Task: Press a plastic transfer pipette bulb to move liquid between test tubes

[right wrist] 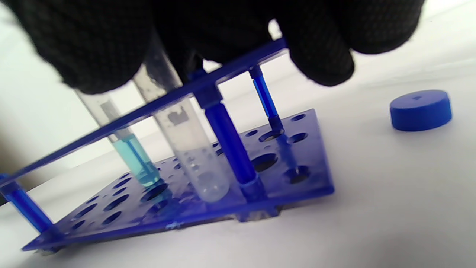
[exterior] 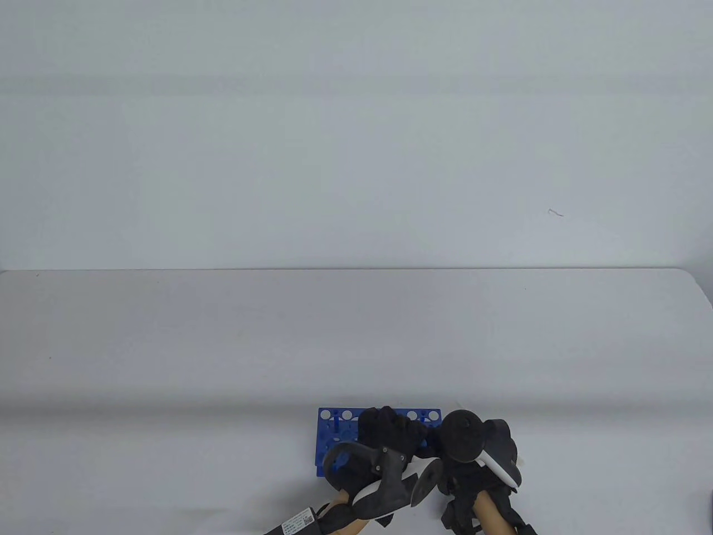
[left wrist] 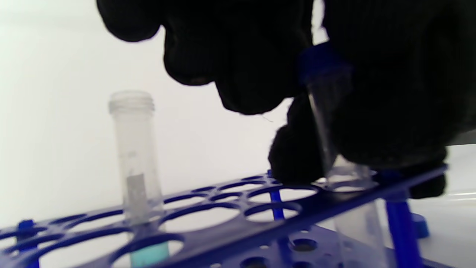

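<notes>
White table [exterior: 223, 345], matte, pale wall behind. Blue tube rack [exterior: 334, 440] stands on it at near edge. Loose blue cap [right wrist: 420, 109] lies flat beside the rack, apart.

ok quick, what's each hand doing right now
left hand: grip closed on the capped tube
right hand: over the rack, grip cannot be told

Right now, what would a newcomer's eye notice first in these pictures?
The blue plastic test tube rack at the table's near edge, under both black-gloved hands. In it stand a clear tube holding turquoise liquid and a clear empty-looking tube. A loose blue screw cap lies beside the rack.
</notes>
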A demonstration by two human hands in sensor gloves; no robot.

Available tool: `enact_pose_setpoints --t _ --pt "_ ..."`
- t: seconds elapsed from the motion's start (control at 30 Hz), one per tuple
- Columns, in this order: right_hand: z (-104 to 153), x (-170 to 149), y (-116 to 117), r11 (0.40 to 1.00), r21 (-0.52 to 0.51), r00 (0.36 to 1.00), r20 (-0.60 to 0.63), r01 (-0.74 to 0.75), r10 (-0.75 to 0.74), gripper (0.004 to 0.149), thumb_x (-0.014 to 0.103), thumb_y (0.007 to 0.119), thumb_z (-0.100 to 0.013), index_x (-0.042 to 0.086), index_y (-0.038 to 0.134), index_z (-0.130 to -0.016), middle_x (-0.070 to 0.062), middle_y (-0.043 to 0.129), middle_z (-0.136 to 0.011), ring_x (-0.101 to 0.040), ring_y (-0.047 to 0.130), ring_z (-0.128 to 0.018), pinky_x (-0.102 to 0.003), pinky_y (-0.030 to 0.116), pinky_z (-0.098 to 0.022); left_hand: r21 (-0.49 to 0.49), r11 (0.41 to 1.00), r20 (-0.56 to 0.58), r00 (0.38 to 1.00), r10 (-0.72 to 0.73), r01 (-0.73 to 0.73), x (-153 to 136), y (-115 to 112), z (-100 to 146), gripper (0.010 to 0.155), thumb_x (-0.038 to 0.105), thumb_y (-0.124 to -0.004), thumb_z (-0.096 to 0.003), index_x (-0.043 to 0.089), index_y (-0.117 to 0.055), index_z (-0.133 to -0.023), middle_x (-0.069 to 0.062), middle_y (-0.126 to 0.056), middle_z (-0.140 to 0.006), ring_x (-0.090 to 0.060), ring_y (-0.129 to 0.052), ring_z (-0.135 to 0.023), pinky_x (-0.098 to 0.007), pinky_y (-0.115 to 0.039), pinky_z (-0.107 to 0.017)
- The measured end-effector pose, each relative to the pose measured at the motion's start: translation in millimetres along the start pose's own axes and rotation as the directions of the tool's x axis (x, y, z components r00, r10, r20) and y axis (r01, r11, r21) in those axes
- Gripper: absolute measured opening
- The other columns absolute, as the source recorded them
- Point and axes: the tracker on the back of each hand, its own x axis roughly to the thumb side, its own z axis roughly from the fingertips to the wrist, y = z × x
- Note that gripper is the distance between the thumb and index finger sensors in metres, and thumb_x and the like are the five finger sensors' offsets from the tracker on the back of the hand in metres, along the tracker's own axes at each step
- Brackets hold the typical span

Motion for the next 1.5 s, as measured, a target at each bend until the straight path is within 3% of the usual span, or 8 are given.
enact_pose_setpoints --t 0.07,0.2,0.67,0.8,0.87,1.03,1.27,1.5 --pt "-0.1 0.3 0.0 1.0 0.002 1.0 0.0 -0.003 0.003 0.049 0.049 0.088 -0.023 0.038 0.086 -0.071 0.006 0.088 -0.043 -0.025 0.088 -0.045 -0.047 0.072 -0.045 -0.035 0.997 0.032 0.997 0.074 -0.073 -5.6 1.7 0.0 0.068 0.063 -0.066 -0.0407 0.037 -0.065 -0.103 0.013 -0.081 -0.104 -0.014 -0.07 -0.095 -0.046 -0.057 -0.077" --pt "0.0 0.4 0.0 1.0 0.002 1.0 -0.002 -0.002 0.002 0.049 0.049 0.088 -0.023 0.037 0.086 -0.071 0.006 0.088 -0.043 -0.025 0.088 -0.045 -0.047 0.072 -0.045 -0.099 0.987 0.058 0.99 0.131 -0.125 -6.9 1.8 -0.4 0.061 0.054 -0.073 -0.0446 0.039 -0.065 -0.103 0.015 -0.081 -0.104 -0.013 -0.07 -0.095 -0.046 -0.057 -0.078" --pt "0.1 1.6 0.3 1.0 -0.005 1.0 -0.003 -0.016 0.016 0.049 0.049 0.088 -0.023 0.038 0.086 -0.07 0.006 0.088 -0.043 -0.025 0.088 -0.045 -0.047 0.072 -0.045 0.043 0.998 -0.061 0.997 0.05 -0.047 -2.5 0.2 0.2 0.058 0.067 -0.071 -0.0393 0.032 -0.083 -0.084 0.01 -0.097 -0.073 -0.013 -0.084 -0.073 -0.046 -0.068 -0.068" --pt "0.1 1.4 0.3 1.0 -0.001 1.0 -0.004 -0.011 0.011 0.048 0.049 0.088 -0.023 0.038 0.086 -0.07 0.006 0.088 -0.043 -0.025 0.088 -0.045 -0.047 0.072 -0.045 -0.055 0.989 -0.01 0.991 0.134 -0.135 -9.0 2.4 -2.8 0.07 0.066 -0.07 -0.0389 0.032 -0.072 -0.1 0.009 -0.089 -0.097 -0.015 -0.077 -0.087 -0.048 -0.062 -0.074" --pt "0.2 1.5 0.3 1.0 -0.001 1.0 -0.004 -0.013 0.013 0.048 0.049 0.089 -0.023 0.038 0.086 -0.07 0.006 0.088 -0.043 -0.025 0.088 -0.045 -0.047 0.072 -0.045 -0.108 0.983 0.017 0.989 0.149 -0.147 -9.1 4.3 -3.2 0.066 0.062 -0.073 -0.0406 0.037 -0.068 -0.102 0.013 -0.086 -0.102 -0.014 -0.076 -0.09 -0.047 -0.061 -0.075" --pt "0.4 1.7 0.3 1.0 -0.003 1.0 -0.005 -0.013 0.013 0.048 0.049 0.089 -0.023 0.038 0.086 -0.07 0.006 0.088 -0.043 -0.025 0.088 -0.045 -0.047 0.072 -0.045 -0.01 0.996 0.011 0.996 0.086 -0.086 -2.4 5.8 -0.5 0.054 0.057 -0.079 -0.0403 0.039 -0.078 -0.092 0.015 -0.093 -0.091 -0.01 -0.08 -0.083 -0.044 -0.064 -0.074" --pt "0.2 1.7 0.4 1.0 -0.001 1.0 -0.004 -0.014 0.014 0.048 0.049 0.088 -0.023 0.038 0.086 -0.07 0.006 0.087 -0.043 -0.025 0.088 -0.045 -0.047 0.072 -0.045 0.045 0.997 -0.055 0.997 0.063 -0.06 -2.1 1.9 -0.5 0.059 0.066 -0.075 -0.0375 0.032 -0.085 -0.085 0.011 -0.099 -0.072 -0.011 -0.084 -0.072 -0.044 -0.068 -0.07" --pt "0.2 1.9 0.5 1.0 -0.005 1.0 -0.006 -0.017 0.017 0.048 0.049 0.088 -0.023 0.038 0.086 -0.07 0.006 0.087 -0.042 -0.025 0.088 -0.045 -0.047 0.072 -0.045 0.051 0.997 -0.089 0.994 0.062 -0.057 -2.7 2.7 -1.1 0.059 0.068 -0.074 -0.0367 0.031 -0.087 -0.081 0.011 -0.101 -0.066 -0.011 -0.087 -0.067 -0.044 -0.072 -0.066"
